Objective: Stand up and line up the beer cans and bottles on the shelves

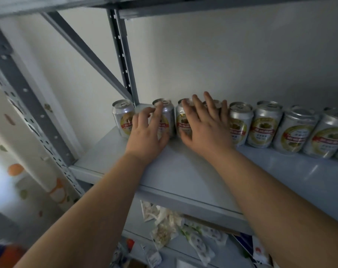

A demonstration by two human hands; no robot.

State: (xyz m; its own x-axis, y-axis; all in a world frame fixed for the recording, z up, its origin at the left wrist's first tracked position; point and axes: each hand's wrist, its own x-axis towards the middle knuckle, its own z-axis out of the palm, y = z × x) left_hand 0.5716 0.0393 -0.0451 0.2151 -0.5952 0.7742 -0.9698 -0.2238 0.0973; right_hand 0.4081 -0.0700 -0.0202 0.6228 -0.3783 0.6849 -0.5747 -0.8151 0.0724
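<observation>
Head view: row of upright beer cans (265, 124) along the back of the grey shelf (193, 171), close to the white wall (212, 55), running from the rear upright post (123, 60) off past the right edge of frame. Bare shelf surface in front of the cans, out to the front lip. Leftmost can (122, 118) just left of the post, a small gap apart from the next can (165, 115). Diagonal brace (83, 49) and upper shelf (183, 4) overhead. Loose packets (183, 233) on the lower shelf beneath.

Left hand (147, 136) reaching forward, palm down, fingers loosely spread, fingertips resting against the second can's front and top. Right hand (205, 130) flat and splayed, fingers extended over the third can (183, 120) and the one behind it, palm covering their fronts. Neither hand wrapped around a can. Both forearms stretched over the shelf's front edge.
</observation>
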